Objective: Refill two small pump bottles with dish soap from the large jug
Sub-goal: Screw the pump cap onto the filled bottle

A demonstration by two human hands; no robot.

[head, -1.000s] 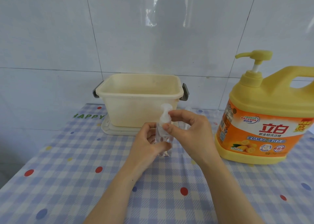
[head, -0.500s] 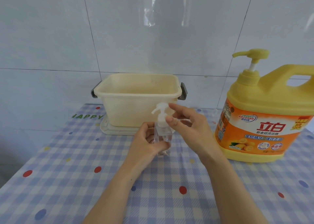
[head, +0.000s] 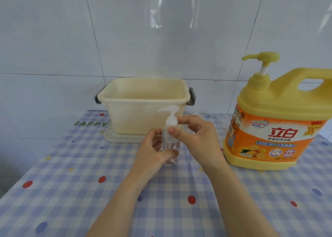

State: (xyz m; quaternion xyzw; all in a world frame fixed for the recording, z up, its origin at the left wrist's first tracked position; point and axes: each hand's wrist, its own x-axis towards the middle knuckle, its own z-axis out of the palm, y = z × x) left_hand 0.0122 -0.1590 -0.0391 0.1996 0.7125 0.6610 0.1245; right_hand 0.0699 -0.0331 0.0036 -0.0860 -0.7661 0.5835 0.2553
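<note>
Left hand (head: 152, 152) grips clear pump bottle (head: 169, 143) (upright on table (head: 71, 191)); right hand (head: 195, 137) thumb, forefinger pinch 1 white pump collar (head: 171, 122).

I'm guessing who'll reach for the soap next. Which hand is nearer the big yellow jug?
Right. The right hand, pinching the pump collar of the small bottle, is on the side toward the jug, not touching it; the left hand grips the bottle's body on the far side.

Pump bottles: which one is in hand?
The small clear bottle: left hand grips its body, right hand pinches its collar. The yellow jug stands untouched.
</note>
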